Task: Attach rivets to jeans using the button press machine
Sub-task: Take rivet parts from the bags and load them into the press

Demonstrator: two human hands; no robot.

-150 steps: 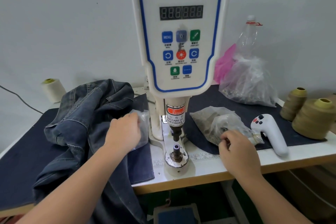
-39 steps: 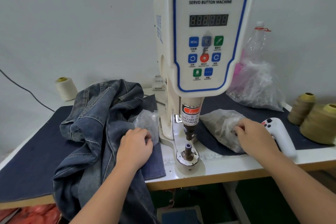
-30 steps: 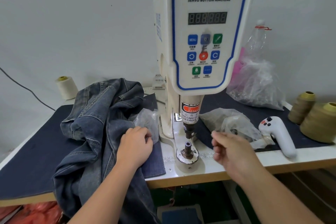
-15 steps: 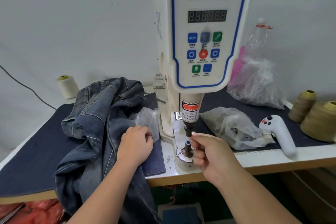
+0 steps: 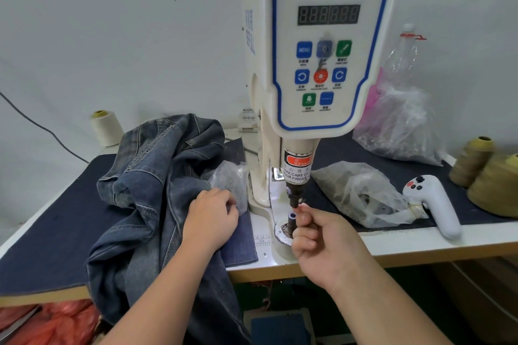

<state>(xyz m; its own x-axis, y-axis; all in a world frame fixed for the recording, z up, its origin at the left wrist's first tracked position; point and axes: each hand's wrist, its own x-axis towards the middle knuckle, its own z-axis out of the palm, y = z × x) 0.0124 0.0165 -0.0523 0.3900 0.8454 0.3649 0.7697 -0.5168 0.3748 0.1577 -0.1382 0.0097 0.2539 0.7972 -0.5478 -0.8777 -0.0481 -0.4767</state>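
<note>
The white servo button machine stands at the table's middle, its dark upper punch above the lower die. My right hand is raised beside the die, thumb and forefinger pinching a small rivet part at the punch tip; the part barely shows. Crumpled blue jeans lie left of the machine and hang over the front edge. My left hand rests on them, fingers curled against a small clear bag; its fingertips are hidden.
A clear bag of metal parts lies right of the die, a white handheld controller beyond it. Olive thread cones stand far right, a larger bag and bottle behind. A white thread cone is back left.
My right hand left the bag of parts on the right, swung left to the die and rose to the punch tip. My left hand has stayed on the jeans.
</note>
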